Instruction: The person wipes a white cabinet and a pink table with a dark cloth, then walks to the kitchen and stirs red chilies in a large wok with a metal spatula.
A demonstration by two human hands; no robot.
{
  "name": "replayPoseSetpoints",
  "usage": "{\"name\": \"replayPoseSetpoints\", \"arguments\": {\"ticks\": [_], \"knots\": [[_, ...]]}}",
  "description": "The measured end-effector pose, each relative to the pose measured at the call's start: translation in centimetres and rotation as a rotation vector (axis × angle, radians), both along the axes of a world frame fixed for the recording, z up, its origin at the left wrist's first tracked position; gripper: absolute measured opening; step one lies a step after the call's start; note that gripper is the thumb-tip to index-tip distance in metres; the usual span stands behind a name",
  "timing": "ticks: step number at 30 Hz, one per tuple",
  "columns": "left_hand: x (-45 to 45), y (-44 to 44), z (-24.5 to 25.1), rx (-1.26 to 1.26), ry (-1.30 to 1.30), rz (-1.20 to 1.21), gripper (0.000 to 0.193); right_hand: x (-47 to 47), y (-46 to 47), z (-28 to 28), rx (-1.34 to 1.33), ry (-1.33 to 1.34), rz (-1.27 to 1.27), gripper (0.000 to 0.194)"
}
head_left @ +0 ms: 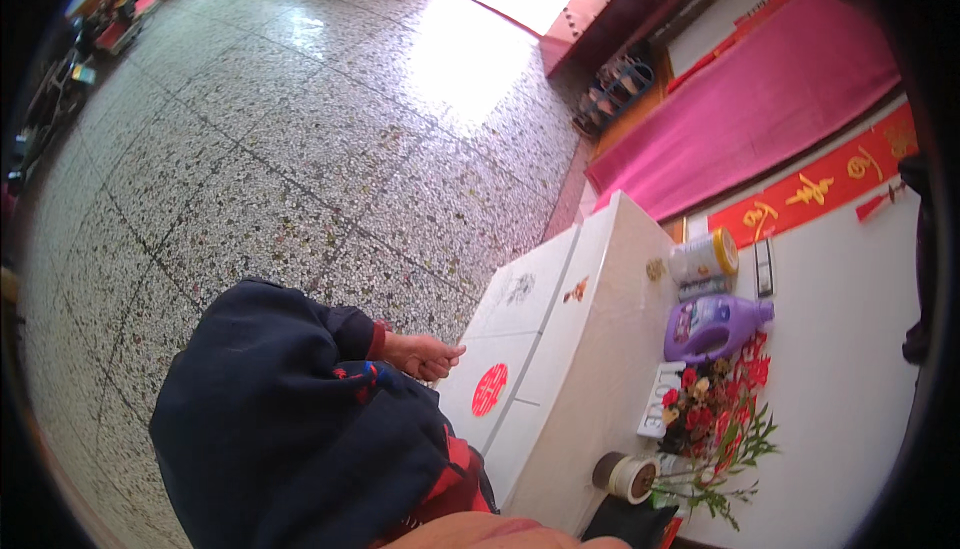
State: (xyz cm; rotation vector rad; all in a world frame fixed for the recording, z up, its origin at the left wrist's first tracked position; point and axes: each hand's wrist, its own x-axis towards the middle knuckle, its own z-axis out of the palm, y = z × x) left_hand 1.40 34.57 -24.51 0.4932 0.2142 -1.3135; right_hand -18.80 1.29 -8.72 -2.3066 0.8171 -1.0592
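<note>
My left hand comes out of a navy sleeve with a dark red cuff, left of the front of a white cabinet. Its fingers are curled in and nothing shows in them. The hand overlaps the cabinet's edge in view; contact cannot be told. Near it on the cabinet front is a round red paper-cut sticker. Close to the camera, bare skin, perhaps my right hand, is cut off by the bottom edge; its fingers cannot be made out.
On the cabinet top stand a purple detergent jug, a yellow-lidded tub, a white letter sign, artificial flowers and a brown canister. A shoe rack stands near the bright doorway. Speckled terrazzo floor spreads left.
</note>
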Motion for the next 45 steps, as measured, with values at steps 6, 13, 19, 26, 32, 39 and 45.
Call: {"name": "replayPoseSetpoints", "arguments": {"ticks": [6, 13, 19, 26, 32, 39, 45], "knots": [[1.8, 3.0, -0.4, -0.092, 0.007, 0.114, 0.044, 5.4, 2.5, 1.5, 0.077, -0.091, 0.112, 0.034], [6.3, 10.8, 0.2, -0.079, 0.150, 0.390, 0.041, 13.9, 9.5, 2.3, 0.187, -0.171, 0.288, 0.035], [10.1, 20.7, 0.0, -0.170, 0.180, 0.681, 0.032, 23.9, 18.3, 2.1, 0.376, -0.181, 0.559, 0.037], [8.2, 34.0, 1.1, -0.234, 0.084, 1.104, 0.027, 35.7, 32.1, 2.5, 0.360, 0.064, 0.945, 0.035], [-0.2, 40.4, 3.0, -0.141, 0.069, 1.546, 0.032, 42.6, 44.0, 3.0, 0.385, 0.186, 1.452, 0.022], [-5.4, 43.3, 2.1, -0.066, -0.010, 2.145, 0.038, 47.4, 56.0, 1.4, 0.297, 0.290, 1.802, 0.026], [-3.9, 47.6, 0.0, -0.129, 0.092, 2.306, 0.034, 53.2, 63.5, 0.7, 0.224, 0.291, 1.809, 0.026]]}}
